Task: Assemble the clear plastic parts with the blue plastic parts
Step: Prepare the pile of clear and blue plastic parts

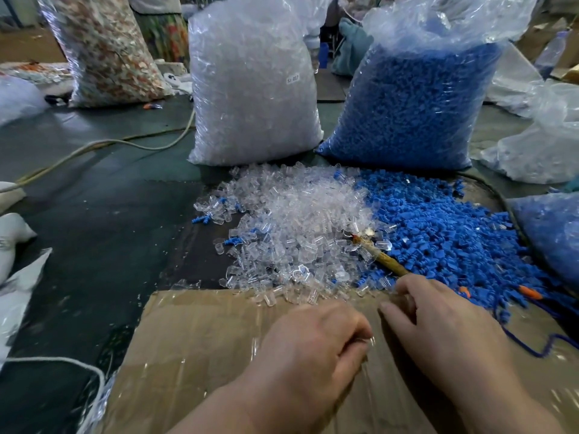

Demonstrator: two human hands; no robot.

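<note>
Clear part [368,341] pinched by curled fingers [354,355] of left hand [313,349], right hand [438,324] fingers [404,286] loosely curled, contents unclear

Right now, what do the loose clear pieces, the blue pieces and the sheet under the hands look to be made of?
Clear pieces: hard transparent plastic, glossy, with sharp glints. Blue pieces: opaque plastic, matte, no shine. Sheet: brown cardboard, apparently under clear tape or film, judging by shiny wrinkled streaks.
</note>
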